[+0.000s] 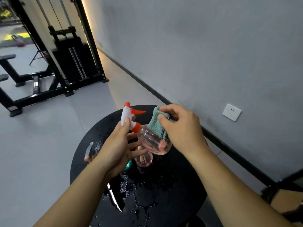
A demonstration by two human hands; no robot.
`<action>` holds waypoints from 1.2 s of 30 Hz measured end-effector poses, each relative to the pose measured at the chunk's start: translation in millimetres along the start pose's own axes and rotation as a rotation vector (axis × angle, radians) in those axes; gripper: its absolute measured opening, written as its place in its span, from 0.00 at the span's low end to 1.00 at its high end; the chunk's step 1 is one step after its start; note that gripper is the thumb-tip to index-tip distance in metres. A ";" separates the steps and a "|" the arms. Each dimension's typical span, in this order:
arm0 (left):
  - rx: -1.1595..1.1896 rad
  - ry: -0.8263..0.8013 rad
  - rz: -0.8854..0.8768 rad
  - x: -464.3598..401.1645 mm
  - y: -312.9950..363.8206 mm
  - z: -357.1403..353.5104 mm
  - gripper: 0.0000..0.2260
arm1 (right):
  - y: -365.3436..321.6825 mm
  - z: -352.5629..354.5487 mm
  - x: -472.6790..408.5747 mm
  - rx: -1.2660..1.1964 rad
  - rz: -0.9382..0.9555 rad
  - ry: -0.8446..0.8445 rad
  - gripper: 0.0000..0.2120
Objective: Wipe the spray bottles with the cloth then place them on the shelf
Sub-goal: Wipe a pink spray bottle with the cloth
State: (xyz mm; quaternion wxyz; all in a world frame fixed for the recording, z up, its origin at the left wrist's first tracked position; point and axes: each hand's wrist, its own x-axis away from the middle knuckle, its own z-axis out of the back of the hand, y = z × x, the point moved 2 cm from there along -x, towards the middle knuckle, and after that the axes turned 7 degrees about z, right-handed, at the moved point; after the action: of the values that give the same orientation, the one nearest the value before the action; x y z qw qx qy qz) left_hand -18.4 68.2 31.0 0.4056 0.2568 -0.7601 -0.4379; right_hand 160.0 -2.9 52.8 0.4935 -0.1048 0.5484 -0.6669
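Left hand (118, 149) grips pink spray bottle (154, 141) by trigger head; right hand (182, 128) pinches cloth (157, 125) against body. Mid-wipe. Second bottle (145, 159) waits on wet table (164, 194); shelf unseen, none shelved.

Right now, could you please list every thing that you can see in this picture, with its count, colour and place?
spray bottle: 1, clear pink body, white and orange trigger head, held tilted above the table
cloth: 1, teal, pressed on the bottle body
second pink bottle: 1, clear pink, on the table under the held one, partly hidden
table: 1, round, black, wet with droplets
small tool with pale handle: 1, grey, left edge of table; I cannot tell what it is
wall socket: 1, white, on the grey wall
gym machine: 1, black, far left
left hand: 1, grips the trigger head
right hand: 1, holds the cloth
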 end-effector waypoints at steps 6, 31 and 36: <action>-0.026 0.032 -0.083 4.4 4.1 9.0 0.19 | -14.9 -35.4 2.2 0.147 0.127 -0.225 0.10; -0.091 0.230 -0.220 17.4 11.6 9.4 0.17 | -20.3 -36.7 6.6 0.251 0.200 -0.243 0.12; -0.012 0.227 -0.191 19.3 16.4 8.2 0.18 | -23.3 -40.2 6.9 0.238 0.240 -0.261 0.13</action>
State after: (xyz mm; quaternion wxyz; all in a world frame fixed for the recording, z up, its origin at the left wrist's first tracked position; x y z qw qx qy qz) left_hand -36.3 65.4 50.5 0.4472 0.3732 -0.6788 -0.4472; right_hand 116.5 14.9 54.3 0.6450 -0.0651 0.4058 -0.6442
